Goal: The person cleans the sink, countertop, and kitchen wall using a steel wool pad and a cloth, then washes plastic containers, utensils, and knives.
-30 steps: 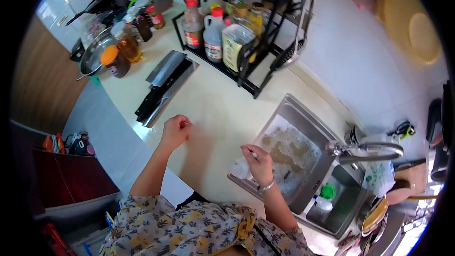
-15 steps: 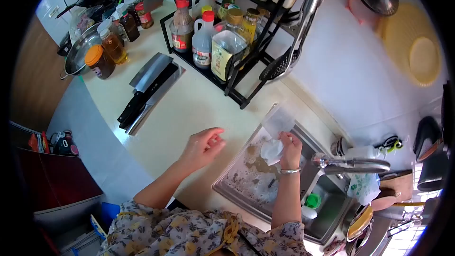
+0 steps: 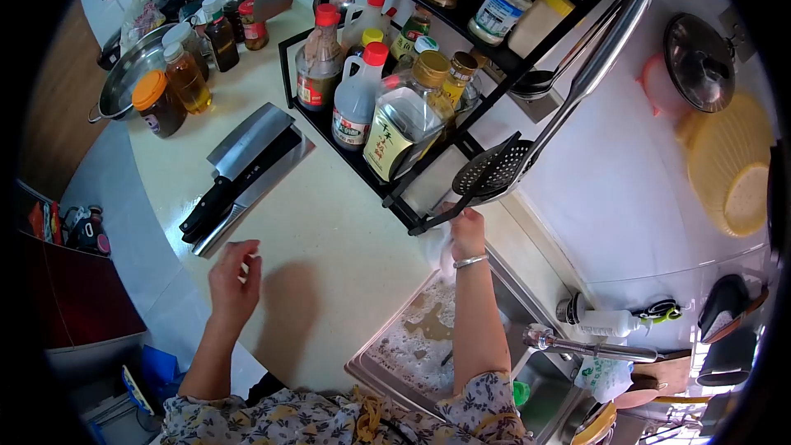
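Over the pale counter point(image 3: 329, 264), my left hand point(image 3: 235, 287) hangs with bent fingers apart and nothing between them. It is just below the handles of a cleaver point(image 3: 251, 142) and a second black-handled knife point(image 3: 268, 156), which lie side by side. My right hand point(image 3: 467, 235) is reaching past the sink to the lower corner of the black rack point(image 3: 404, 213), its fingers closed and partly hidden by the rack and a slotted ladle point(image 3: 493, 171). A white, crumpled cloth point(image 3: 447, 257) shows beside that hand, above the sink point(image 3: 395, 371) of foamy water.
Sauce bottles point(image 3: 354, 107) and jars point(image 3: 503, 8) fill the rack. At the back left are an orange-lidded jar point(image 3: 161, 107), an oil bottle point(image 3: 188, 82) and a metal pan point(image 3: 124, 86). A faucet point(image 3: 593, 348) reaches over the sink's right side.
My right hand has moved from over the sink up to the rack's corner with the white cloth. My left hand has drawn back to the left, near the knife handles.
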Tool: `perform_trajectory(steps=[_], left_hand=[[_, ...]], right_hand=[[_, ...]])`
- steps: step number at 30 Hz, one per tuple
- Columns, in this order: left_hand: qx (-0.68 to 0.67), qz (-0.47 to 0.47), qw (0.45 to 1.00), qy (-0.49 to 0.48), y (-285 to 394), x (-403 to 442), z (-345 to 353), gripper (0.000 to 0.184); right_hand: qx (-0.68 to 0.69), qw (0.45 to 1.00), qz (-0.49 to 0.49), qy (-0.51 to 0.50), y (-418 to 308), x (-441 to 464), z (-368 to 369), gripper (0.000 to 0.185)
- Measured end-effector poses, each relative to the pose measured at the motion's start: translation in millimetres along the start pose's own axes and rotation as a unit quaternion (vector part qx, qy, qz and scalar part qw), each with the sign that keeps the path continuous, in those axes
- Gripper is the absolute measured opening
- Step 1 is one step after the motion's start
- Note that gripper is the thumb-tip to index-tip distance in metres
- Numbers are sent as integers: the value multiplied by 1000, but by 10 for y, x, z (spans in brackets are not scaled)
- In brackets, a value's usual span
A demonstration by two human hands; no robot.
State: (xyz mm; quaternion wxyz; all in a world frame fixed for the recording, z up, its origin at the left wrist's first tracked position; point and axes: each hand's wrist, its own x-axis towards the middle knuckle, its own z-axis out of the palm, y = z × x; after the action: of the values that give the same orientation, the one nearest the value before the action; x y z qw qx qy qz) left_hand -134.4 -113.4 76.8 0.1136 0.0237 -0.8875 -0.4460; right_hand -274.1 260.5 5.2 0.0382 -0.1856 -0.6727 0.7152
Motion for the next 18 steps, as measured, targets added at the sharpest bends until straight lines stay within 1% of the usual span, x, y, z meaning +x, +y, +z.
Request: perform_trajectory(steps=[2,3,4,5,6,7,8,9,10,11,12,14,16,18], left_hand=[[139,96,980,102,-75,63,-77,29],[176,113,971,113,-128,91,-130,36],[177,114,971,113,-139,128,-171,36],[231,113,958,128,-136,166,-213,41],[283,113,942,142,-151,186,-249,46],[304,102,937,141,-266,193,-258,60],[304,104,937,139,-317,200,-271,60],[346,82,927,123,-350,216,-287,66],[387,60,914,107,-391,227,-307,71],[406,1,912,62,-466,238,-317,79],[408,4,911,63,-470,259,-316,79],[414,-50,909,-3,-461,306,-339,81],[428,-68,901,-16,-497,371,-364,79],[428,-45,903,-1,-647,444,-400,79]], right_hand=[[8,1000,17,3,44,84,11,11],[16,1000,7,-3,-22,67,66,10],[24,1000,-3,-10,-67,73,109,10],[26,1000,-3,-9,-63,115,120,10],[-53,999,-5,0,-64,149,123,12],[-131,991,-7,9,-64,172,118,14],[-130,991,-6,11,-64,183,102,14],[-292,955,-52,20,-120,159,108,18],[-445,890,-96,28,-170,125,117,23],[-489,866,-99,14,-207,108,102,33],[-485,868,-99,14,-177,93,69,33],[-322,934,-130,90,-35,17,-29,34],[-183,979,-39,79,19,-135,-121,28],[-129,989,2,77,-72,-516,-181,15]])
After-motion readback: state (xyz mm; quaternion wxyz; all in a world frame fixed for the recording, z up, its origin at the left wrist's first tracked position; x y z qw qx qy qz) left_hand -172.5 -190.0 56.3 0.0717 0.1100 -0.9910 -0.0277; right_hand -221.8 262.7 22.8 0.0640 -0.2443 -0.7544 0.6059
